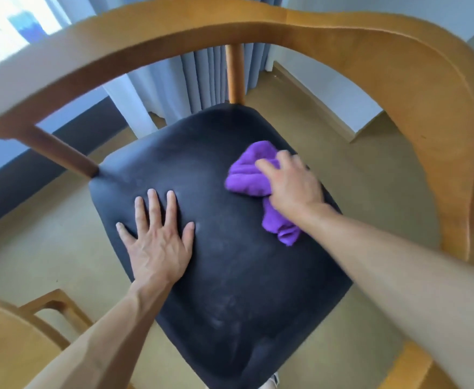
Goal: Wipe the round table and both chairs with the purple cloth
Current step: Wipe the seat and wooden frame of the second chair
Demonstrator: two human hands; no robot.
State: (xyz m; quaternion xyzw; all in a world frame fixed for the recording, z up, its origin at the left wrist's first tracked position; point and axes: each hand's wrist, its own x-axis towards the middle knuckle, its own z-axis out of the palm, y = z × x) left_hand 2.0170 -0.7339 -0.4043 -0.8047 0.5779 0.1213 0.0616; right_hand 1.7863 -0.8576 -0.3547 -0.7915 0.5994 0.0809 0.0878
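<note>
Figure: head view, seat of a wooden armchair under wiping. Nearest me, at lower left, I see the curved pale-wood edge of the round table, well short of either hand. My left hand lies flat on the dark seat cushion, fingers straight and spread, holding nothing; bare cushion runs ahead of its fingertips to the far-left corner, where a wooden post meets the seat. My right hand presses down on the purple cloth, fingers bent over the bunched fabric and gripping it; the cloth sits near the seat's right edge, one tail trailing back under the wrist, its plush folds spilling out ahead of the fingertips. Between the two hands I see a broad open span of cushion. The cushion is matte, faintly mottled, squarish with rounded corners. Beyond the fingertips, the chair carries one smooth, honey-coloured bent rail that wraps the back and both sides, on a round spindle. Farther off hang pleated grey-blue curtains over tan flooring.
</note>
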